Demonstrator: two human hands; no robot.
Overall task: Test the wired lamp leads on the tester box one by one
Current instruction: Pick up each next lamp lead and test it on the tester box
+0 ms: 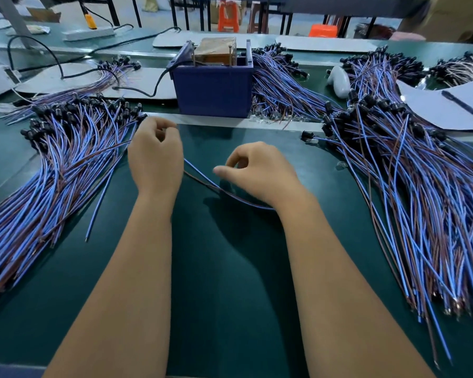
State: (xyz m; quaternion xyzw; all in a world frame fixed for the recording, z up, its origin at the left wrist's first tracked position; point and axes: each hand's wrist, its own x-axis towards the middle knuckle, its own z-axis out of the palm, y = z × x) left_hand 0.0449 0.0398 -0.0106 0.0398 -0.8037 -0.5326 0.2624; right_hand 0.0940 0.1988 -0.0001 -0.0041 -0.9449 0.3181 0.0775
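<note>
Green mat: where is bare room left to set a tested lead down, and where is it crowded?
Bare green mat lies between and under the forearms, bordered by the left pile, the right pile and the blue tester box. One held lead runs between left hand and right hand. Both sides and the strip right of the box are crowded with leads.

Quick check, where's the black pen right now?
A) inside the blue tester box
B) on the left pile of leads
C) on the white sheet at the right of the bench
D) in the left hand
C: the black pen lies flat on the white sheet at the right of the bench, apart from the blue tester box and from both hands.
</note>
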